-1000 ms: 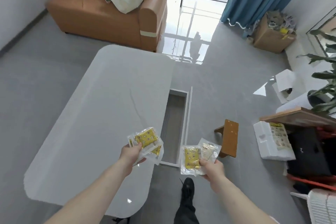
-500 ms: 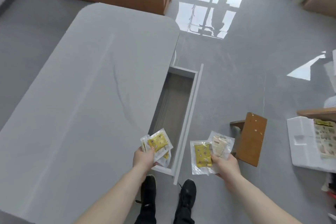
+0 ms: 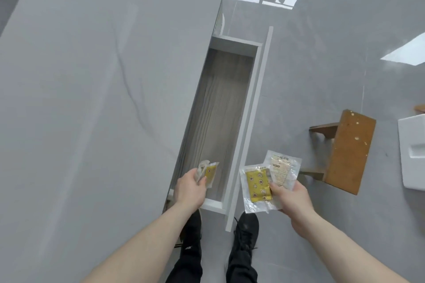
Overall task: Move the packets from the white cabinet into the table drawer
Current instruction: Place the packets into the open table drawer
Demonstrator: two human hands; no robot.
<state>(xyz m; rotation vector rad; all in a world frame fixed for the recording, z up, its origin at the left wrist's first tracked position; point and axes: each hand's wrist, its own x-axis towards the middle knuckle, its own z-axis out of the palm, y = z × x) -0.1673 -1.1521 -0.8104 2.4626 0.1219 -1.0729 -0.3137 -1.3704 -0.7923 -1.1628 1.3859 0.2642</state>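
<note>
So far no packet lies in the drawer (image 3: pixel 220 103): its wood-grain floor shows bare along the length in view, and everything is yet in the hands. The left hand (image 3: pixel 189 187) pinches a small bunch of packets (image 3: pixel 208 173), yellow one outermost, over the near end of the drawer and inside its walls. The right hand (image 3: pixel 291 197) grips two more, a yellow packet (image 3: pixel 257 185) and a clear one with print (image 3: pixel 281 169), fanned out over the floor just right of the drawer front. The drawer stands pulled out from the right edge of the desk (image 3: pixel 92 99), so nothing bars the way. By my judgement the carrying is done and the putting down is all that is left: the left bunch looks ready to be let go, the right pair must first cross the drawer front. The white cabinet is out of view, so I cannot tell whether more packets wait there.

Against half a second ago, the view has tipped further down and come closer, so the drawer fills the middle. The left hand has moved from the near corner of the drawer to inside it, its packets turned edge-on. The right hand holds its pair much as before. The stool (image 3: pixel 347 151) remains on the right.
</note>
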